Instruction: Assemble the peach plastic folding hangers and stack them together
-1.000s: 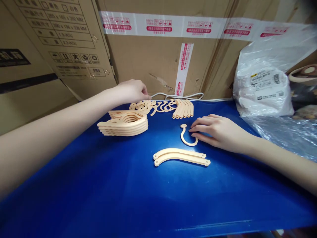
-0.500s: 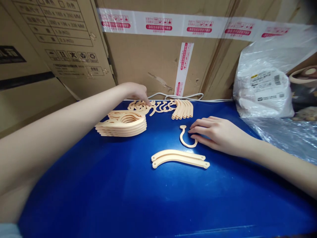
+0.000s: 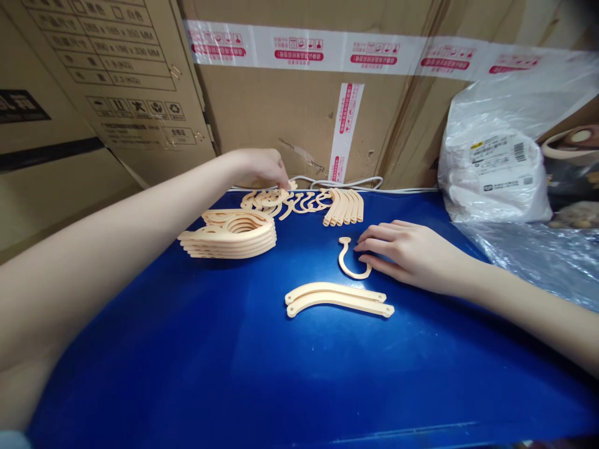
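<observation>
Over the pile of beige plastic hanger hooks [image 3: 306,203] at the back of the table, my left hand [image 3: 267,167] pinches one hanger hook [image 3: 276,201], tilted up with its knobbed end at the fingertips. My right hand [image 3: 405,254] lies palm down, fingers loosely stretched, its thumb side touching the open end of another hook [image 3: 349,265] lying flat. In front of that hook, two curved hanger arms [image 3: 339,299] lie side by side. A neat stack of beige hanger pieces [image 3: 229,240] stands below my left forearm.
A row of more curved arms [image 3: 344,207] lies at the back of the blue table [image 3: 262,374]. Behind run a white cable [image 3: 346,182] and large cardboard boxes [image 3: 271,112]. A plastic-wrapped package [image 3: 498,168] with a label sits at the right.
My left hand has closed on a hook in the pile and raised it slightly. My right hand and the pieces near it have stayed in place.
</observation>
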### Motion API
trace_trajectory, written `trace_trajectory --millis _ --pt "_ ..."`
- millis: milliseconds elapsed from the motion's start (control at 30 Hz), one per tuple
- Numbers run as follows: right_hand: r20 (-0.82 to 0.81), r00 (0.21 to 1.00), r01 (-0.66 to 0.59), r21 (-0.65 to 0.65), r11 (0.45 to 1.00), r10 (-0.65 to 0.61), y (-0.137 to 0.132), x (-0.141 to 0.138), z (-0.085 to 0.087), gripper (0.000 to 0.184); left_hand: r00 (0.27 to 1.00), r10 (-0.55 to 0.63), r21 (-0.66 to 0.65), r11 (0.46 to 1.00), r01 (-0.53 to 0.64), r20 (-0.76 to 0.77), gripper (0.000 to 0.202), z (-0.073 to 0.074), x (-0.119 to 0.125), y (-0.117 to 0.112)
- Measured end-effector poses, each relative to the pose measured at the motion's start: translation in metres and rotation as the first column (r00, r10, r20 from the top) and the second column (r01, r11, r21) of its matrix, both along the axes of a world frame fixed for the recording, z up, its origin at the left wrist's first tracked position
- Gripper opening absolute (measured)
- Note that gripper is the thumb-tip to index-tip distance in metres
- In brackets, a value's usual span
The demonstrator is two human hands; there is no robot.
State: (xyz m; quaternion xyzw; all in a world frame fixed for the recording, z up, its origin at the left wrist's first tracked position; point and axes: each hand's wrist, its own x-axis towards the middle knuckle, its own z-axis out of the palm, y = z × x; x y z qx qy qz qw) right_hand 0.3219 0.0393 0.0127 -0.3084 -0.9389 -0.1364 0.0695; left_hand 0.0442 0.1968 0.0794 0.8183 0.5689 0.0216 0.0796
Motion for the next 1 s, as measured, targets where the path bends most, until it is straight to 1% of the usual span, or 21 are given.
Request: trace_trajectory --millis 100,167,233,267,300,367,400,500,600,767,1000 --pt "-0.001 1.0 0.005 0.0 1.0 -0.005 0.0 -0.001 0.0 0.031 0.997 0.008 0.038 0.999 -0.011 0.07 0.041 0.013 0.005 -0.008" --pt "0.0 1.0 0.008 -0.003 1.0 -0.008 0.0 -0.001 0.0 0.031 0.995 -0.016 0.057 0.998 0.011 0.095 0.05 0.022 0.01 -0.017" --pt "0.0 1.0 0.005 -0.003 1.0 -0.005 -0.001 -0.002 -0.001 0.031 0.987 -0.122 0.003 0.992 0.123 0.109 0.056 0.026 0.016 -0.03" --pt "-0.002 1.0 0.001 -0.002 1.0 -0.001 -0.001 -0.002 -0.001 0.031 0.985 -0.129 -0.024 0.991 0.133 0.113 0.055 0.026 0.019 -0.036" --pt "-0.005 1.0 -0.002 0.0 1.0 0.002 -0.001 -0.002 -0.001 0.031 0.981 -0.154 -0.071 0.984 0.163 0.114 0.055 0.025 0.022 -0.043" --pt "-0.008 1.0 -0.004 0.003 1.0 0.004 -0.001 -0.003 -0.001 0.031 0.971 -0.225 -0.189 0.953 0.237 0.083 0.054 0.02 0.028 -0.055" --pt "-0.007 1.0 -0.004 0.002 1.0 0.004 -0.002 -0.003 -0.001 0.031 0.965 -0.256 -0.22 0.939 0.263 0.061 0.053 0.016 0.031 -0.06" --pt "0.0 1.0 0.002 -0.006 1.0 -0.002 -0.002 -0.003 0.0 0.03 0.94 -0.34 -0.256 0.908 0.333 0.015 0.044 0.004 0.04 -0.068" --pt "0.002 1.0 0.006 -0.011 1.0 -0.006 -0.002 -0.003 0.0 0.031 0.92 -0.391 -0.291 0.882 0.371 -0.009 0.035 -0.007 0.047 -0.069" --pt "0.004 1.0 -0.006 -0.008 1.0 0.006 -0.002 -0.001 0.0 0.032 0.923 -0.384 -0.305 0.88 0.365 -0.004 0.033 -0.019 0.052 -0.066" --pt "0.015 1.0 -0.007 -0.007 1.0 0.007 -0.002 -0.001 -0.001 0.034 0.941 -0.338 -0.253 0.909 0.33 0.012 0.033 -0.023 0.05 -0.074"
